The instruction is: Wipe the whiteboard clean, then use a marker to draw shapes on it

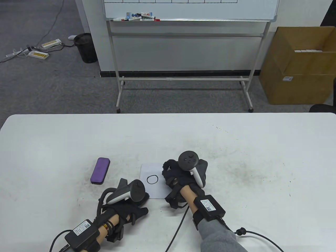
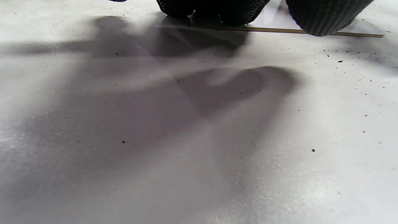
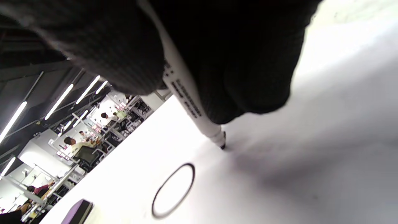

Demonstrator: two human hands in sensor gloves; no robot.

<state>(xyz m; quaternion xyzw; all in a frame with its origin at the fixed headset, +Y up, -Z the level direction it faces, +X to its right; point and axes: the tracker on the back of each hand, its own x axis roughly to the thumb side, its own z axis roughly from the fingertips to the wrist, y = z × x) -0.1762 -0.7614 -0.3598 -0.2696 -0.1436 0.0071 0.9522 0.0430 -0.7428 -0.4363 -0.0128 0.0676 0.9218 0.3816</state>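
Note:
A small white whiteboard (image 1: 151, 193) lies on the table, with a black circle (image 1: 152, 179) drawn on it. My right hand (image 1: 174, 176) grips a white marker (image 3: 186, 99), which is hidden in the table view. The marker's black tip touches the board just right of the circle (image 3: 173, 190). My left hand (image 1: 135, 208) rests at the board's near left corner. Its fingertips (image 2: 323, 15) lie flat on the edge of the board (image 2: 273, 20). A purple eraser (image 1: 100, 170) lies on the table left of the board, also visible as the eraser (image 3: 77, 211) in the right wrist view.
The white table (image 1: 262, 157) has dark marker smudges on its right half. Behind it stand a large whiteboard on a stand (image 1: 189, 10), a black bin (image 1: 85, 47) and a cardboard box (image 1: 299, 68). A cable (image 1: 181, 225) trails from my right wrist.

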